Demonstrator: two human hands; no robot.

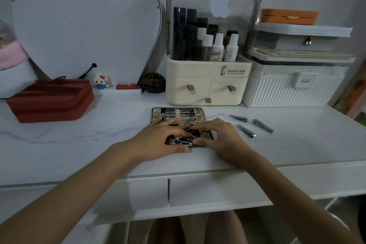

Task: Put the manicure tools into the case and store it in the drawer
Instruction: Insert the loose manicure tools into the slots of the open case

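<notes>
Case (179, 114) open on table (99, 144), tools strapped inside. Left hand (158, 136) fingers spread, pressing case. Right hand (219, 134) pinching tool (183, 140). Three clippers (251, 125) beside case, right.

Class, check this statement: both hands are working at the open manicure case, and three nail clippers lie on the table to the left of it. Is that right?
Not quite. The head view shows the three nail clippers on the table to the right of the open manicure case, not the left. The rest holds: the left hand and right hand are both at the case.
</notes>
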